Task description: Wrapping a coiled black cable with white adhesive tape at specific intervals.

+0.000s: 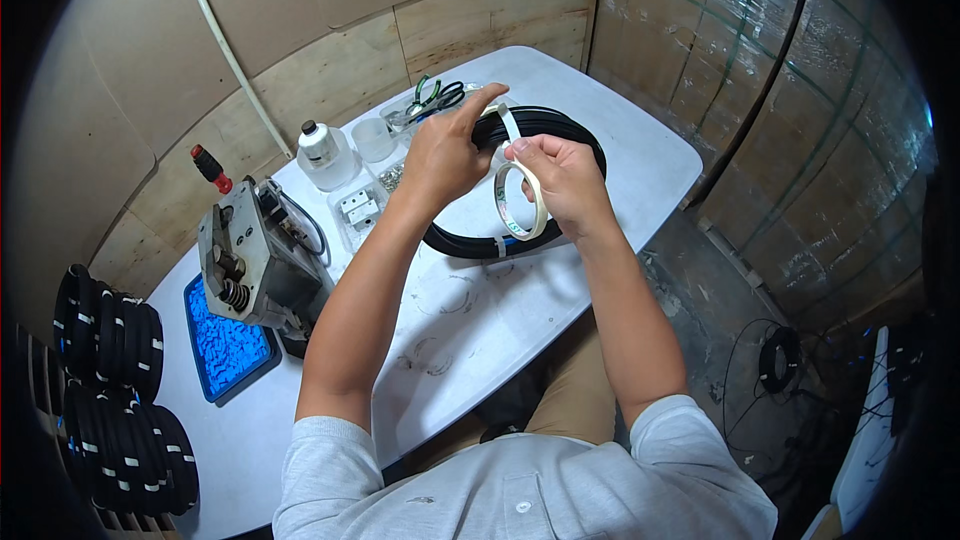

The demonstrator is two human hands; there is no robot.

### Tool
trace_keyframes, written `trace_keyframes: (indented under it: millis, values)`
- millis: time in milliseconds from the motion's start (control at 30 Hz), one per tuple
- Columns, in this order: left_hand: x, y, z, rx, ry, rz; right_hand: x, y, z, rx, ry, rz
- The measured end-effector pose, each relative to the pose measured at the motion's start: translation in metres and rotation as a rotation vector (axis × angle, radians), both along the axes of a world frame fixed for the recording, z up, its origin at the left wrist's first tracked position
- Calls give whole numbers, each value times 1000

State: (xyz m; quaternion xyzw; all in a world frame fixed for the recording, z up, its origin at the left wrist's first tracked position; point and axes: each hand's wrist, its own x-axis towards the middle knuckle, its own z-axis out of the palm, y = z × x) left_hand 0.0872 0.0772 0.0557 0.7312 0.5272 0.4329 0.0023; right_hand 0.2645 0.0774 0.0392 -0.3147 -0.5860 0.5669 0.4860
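A coil of black cable (553, 126) lies on the white table in front of me. My left hand (447, 157) is at the coil's left side, one finger stretched out over it and the others curled against the cable, partly hidden. In my right hand (566, 180) is a roll of whitish tape (541, 218), pinched at its upper rim and hanging above the coil's open middle. A strip of tape (509, 123) runs from the roll up to the far part of the coil. A piece of tape (502, 246) is wrapped round the coil's near side.
Left of the coil stand a clear box of small white parts (358, 210), a white-labelled bottle (318, 143) and green-handled pliers (424, 92). A metal bench machine (255, 250) stands beside a tray of blue pieces (205, 380). Taped black coils (130, 445) are stacked at far left.
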Motion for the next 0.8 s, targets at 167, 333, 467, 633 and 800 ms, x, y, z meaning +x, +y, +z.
trace_keyframes:
  millis: [167,333,467,633,800]
  values:
    - [-1,2,-1,101,54,-97,-2,-5,-8,-22,43,-61]
    - [0,2,-1,69,38,-104,-2,-8,-14,-16,3,-91]
    - [2,3,-1,35,11,-133,-5,8,-42,151,-30,-183]
    - [-1,4,-2,12,-11,-109,-8,15,-47,213,-183,-253]
    - [0,6,0,-52,-74,-137,-15,19,-53,227,-43,-294]
